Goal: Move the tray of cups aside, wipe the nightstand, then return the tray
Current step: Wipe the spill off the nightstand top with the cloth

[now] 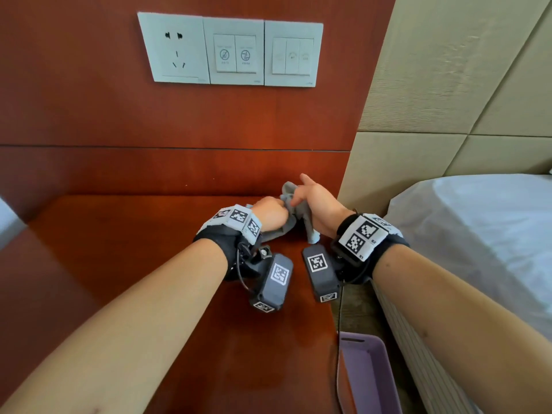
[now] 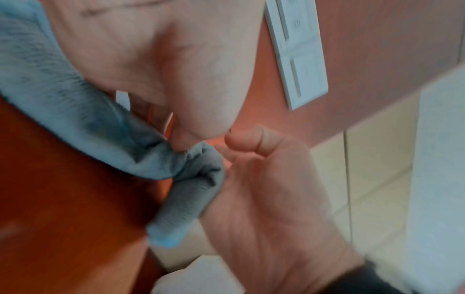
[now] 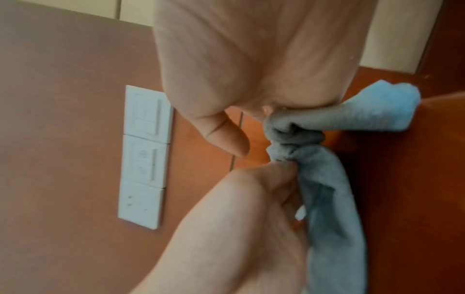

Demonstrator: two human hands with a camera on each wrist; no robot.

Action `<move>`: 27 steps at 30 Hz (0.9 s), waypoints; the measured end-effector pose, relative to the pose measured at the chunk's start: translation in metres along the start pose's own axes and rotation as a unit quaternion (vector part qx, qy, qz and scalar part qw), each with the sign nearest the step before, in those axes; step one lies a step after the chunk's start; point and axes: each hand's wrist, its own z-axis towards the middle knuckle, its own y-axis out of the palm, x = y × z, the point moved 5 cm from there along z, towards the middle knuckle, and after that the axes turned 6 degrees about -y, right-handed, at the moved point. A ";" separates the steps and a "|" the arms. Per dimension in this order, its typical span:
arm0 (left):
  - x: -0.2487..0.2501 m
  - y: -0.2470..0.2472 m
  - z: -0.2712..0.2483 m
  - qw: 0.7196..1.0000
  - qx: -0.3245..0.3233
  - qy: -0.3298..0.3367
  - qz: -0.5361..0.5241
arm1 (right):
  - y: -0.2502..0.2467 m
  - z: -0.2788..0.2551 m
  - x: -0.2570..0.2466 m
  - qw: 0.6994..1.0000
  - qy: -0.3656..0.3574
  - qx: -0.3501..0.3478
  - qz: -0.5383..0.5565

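A grey cloth (image 1: 294, 215) hangs bunched between both hands just above the back right part of the red-brown nightstand (image 1: 143, 252). My left hand (image 1: 276, 211) grips one end in a fist; the cloth's (image 2: 75, 111) other part trails under that palm. My right hand (image 1: 301, 194) pinches the twisted middle, with its index finger stuck out. In the right wrist view the cloth (image 3: 327, 189) runs from my right hand (image 3: 271, 113) down to the left hand (image 3: 281, 169). A purple tray (image 1: 379, 380) shows at the lower right; I see no cups in it.
Wall panel with socket and switches (image 1: 230, 50) rises behind the nightstand. A bed with white sheet (image 1: 478, 228) and padded beige headboard (image 1: 448, 115) stands to the right. The purple tray sits low in the gap between nightstand and bed.
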 end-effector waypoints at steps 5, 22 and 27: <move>0.004 -0.021 -0.047 0.946 -0.024 -0.017 -0.323 | 0.015 -0.032 -0.035 0.992 -0.078 0.030 -0.098; 0.047 0.021 -0.171 0.962 -0.018 0.080 -0.259 | -0.017 -0.188 -0.043 0.959 -0.154 0.115 -0.207; 0.001 0.024 -0.200 0.953 0.032 0.028 -0.299 | 0.013 -0.206 -0.015 0.946 -0.153 0.120 -0.258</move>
